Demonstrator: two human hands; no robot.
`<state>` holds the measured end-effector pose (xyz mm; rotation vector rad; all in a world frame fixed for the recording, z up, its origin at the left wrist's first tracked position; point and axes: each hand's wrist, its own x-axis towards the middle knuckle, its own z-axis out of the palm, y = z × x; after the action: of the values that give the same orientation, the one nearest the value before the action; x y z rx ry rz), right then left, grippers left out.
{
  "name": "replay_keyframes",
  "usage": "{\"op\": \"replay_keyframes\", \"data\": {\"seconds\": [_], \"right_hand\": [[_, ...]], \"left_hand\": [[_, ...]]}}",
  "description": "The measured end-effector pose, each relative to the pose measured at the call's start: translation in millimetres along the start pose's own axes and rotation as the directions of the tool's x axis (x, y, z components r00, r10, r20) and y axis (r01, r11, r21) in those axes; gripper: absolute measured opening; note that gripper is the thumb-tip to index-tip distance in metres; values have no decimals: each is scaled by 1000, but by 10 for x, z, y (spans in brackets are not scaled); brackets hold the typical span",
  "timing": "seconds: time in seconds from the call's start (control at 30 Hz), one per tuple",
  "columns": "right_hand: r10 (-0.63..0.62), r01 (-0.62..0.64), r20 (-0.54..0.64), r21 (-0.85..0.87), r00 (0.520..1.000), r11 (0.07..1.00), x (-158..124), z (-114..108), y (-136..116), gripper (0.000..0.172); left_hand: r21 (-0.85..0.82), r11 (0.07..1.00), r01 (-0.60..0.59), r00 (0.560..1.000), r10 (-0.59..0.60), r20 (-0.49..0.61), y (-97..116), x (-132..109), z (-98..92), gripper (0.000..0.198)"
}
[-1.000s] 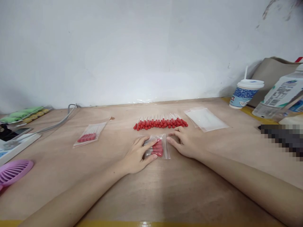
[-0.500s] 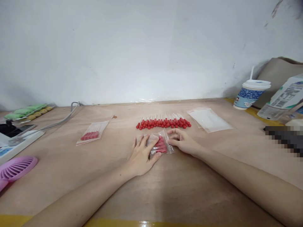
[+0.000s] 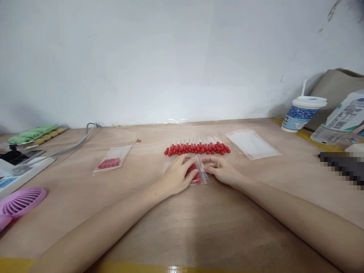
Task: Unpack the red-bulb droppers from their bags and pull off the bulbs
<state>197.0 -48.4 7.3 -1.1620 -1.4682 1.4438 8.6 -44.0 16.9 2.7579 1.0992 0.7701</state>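
Note:
A small clear zip bag (image 3: 204, 176) with red-tipped sticks inside lies on the table in front of me, its zip edge toward the right. My left hand (image 3: 179, 175) curls over the bag, fingers and thumb closed on it near the red tips, hiding most of the sticks. At the zip edge, my right hand (image 3: 220, 170) pinches the plastic between thumb and bent fingers. Just beyond both hands lies a row of loose red-tipped sticks (image 3: 199, 148), tips toward me. Off to the left is another zip bag (image 3: 112, 159) with red-tipped sticks in it.
A stack of flat zip bags (image 3: 254, 145) lies right of the loose sticks. Farther right stand a paper cup (image 3: 303, 113) with a straw and a plastic package (image 3: 341, 117). On the left are a pink fan (image 3: 22, 204), a power strip (image 3: 28, 172) with a grey cable, and green-and-yellow packs (image 3: 36, 134).
My left hand has gone from spread flat on the bag to curled, sliding right and slightly away from me toward the zip edge. My right hand stays at that edge.

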Motion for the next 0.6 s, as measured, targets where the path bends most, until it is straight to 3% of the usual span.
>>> {"op": "replay_keyframes", "data": {"seconds": [0.17, 0.6], "right_hand": [[-26, 27, 16, -44, 1000, 999, 6, -20, 1, 36], [-36, 39, 42, -54, 998, 998, -5, -47, 6, 43]], "left_hand": [[-88, 993, -75, 997, 73, -25, -86, 184, 108, 30], [-97, 992, -76, 996, 71, -60, -100, 158, 174, 29]]}}
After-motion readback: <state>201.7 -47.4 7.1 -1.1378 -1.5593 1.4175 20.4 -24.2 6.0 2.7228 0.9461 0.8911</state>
